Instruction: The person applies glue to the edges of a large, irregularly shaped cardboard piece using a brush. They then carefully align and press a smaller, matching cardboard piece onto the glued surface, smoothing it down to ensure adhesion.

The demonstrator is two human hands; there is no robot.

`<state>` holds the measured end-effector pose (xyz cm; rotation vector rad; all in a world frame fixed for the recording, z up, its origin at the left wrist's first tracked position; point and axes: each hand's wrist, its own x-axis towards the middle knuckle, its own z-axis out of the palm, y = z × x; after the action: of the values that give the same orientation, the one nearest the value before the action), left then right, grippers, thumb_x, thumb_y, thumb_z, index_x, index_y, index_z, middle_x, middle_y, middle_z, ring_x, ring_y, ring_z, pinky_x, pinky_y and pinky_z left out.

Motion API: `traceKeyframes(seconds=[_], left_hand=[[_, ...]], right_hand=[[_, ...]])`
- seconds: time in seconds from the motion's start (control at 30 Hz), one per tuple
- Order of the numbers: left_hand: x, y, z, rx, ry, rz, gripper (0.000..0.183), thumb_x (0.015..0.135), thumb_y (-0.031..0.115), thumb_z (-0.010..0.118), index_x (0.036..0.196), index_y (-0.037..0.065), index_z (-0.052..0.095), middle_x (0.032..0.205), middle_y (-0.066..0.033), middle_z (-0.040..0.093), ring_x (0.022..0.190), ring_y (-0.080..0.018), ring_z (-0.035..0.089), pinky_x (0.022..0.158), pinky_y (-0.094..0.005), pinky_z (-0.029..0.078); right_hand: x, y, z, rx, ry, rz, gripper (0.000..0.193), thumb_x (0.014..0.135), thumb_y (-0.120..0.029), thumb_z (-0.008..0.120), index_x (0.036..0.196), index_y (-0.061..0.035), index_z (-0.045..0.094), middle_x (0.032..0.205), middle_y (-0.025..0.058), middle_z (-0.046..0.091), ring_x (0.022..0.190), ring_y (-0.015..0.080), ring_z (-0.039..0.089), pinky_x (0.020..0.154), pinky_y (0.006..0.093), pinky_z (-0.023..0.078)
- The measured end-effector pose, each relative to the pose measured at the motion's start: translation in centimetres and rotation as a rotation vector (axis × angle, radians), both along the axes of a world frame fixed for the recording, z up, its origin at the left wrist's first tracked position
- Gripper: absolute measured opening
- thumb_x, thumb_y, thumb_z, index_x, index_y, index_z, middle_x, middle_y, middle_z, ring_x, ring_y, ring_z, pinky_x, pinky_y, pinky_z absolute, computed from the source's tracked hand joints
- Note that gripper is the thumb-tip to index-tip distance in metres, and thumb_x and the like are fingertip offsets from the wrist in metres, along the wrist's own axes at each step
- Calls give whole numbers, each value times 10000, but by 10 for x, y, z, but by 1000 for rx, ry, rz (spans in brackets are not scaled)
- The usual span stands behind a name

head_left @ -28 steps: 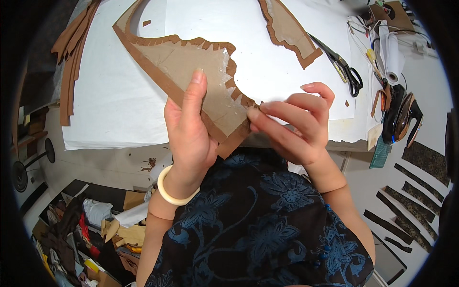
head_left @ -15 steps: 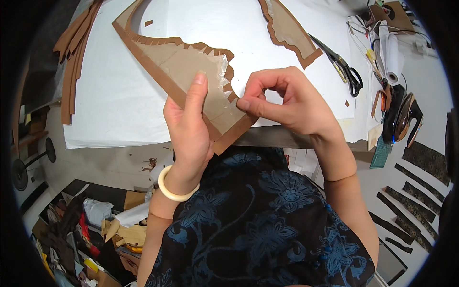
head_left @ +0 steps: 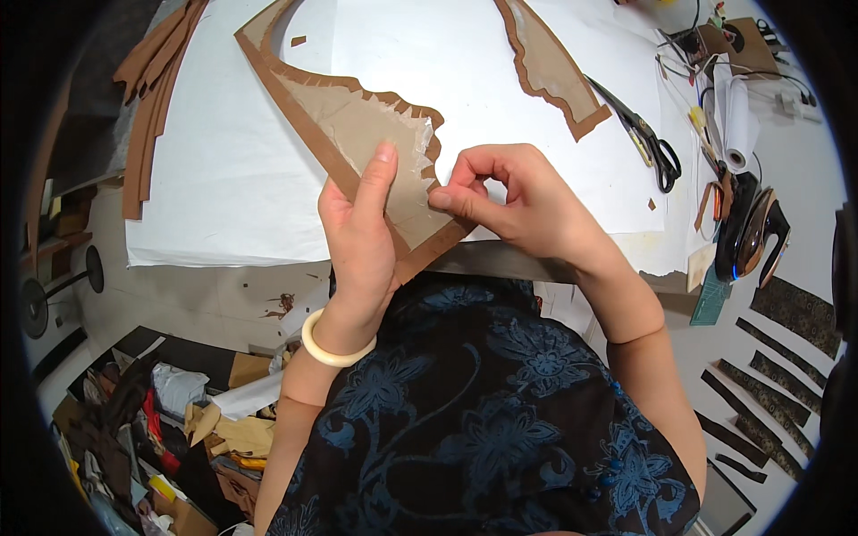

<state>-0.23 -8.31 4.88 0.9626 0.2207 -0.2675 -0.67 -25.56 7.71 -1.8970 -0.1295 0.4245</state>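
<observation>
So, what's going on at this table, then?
The person's left hand holds a flat beige panel edged in brown, while the right hand pinches its brown rim low on the wavy side. Farther off on the white-covered table, another brown-edged beige section lies beside long black-handled scissors.

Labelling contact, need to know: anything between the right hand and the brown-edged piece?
Nothing visible. The right hand has its thumb right at the edge of the brown-edged piece. The scissors lie off to the right, apart from both.

L head cam, fisheye, facing dn, close
</observation>
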Motion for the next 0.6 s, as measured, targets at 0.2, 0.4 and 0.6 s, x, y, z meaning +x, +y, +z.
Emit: traceKeyframes(seconds=[0.2, 0.4, 0.6], left_hand=[[-5, 4, -10, -82, 2, -27, 286, 1008, 167, 556, 1211, -31, 584, 1119, -99, 663, 976, -143, 636, 859, -295, 515], [-7, 7, -14, -80, -16, -79, 278, 1011, 159, 542, 1210, -28, 594, 1112, -102, 675, 982, -146, 643, 860, -294, 517], [-6, 11, -22, -41, -34, -96, 312, 1023, 195, 517, 1233, -30, 565, 1099, -111, 659, 926, -147, 656, 782, -295, 556]], right_hand=[[13, -7, -3, 147, 93, -91, 280, 994, -238, 612, 897, 16, 680, 781, 6, 646, 730, 77, 568, 738, 247, 490], [44, 0, -21, 281, 217, -92, 305, 978, -282, 640, 807, -34, 687, 708, -15, 622, 690, 62, 550, 693, 216, 447], [53, 2, -26, 286, 247, -99, 287, 926, -289, 702, 806, -29, 720, 648, -8, 640, 610, 63, 583, 600, 204, 459]])
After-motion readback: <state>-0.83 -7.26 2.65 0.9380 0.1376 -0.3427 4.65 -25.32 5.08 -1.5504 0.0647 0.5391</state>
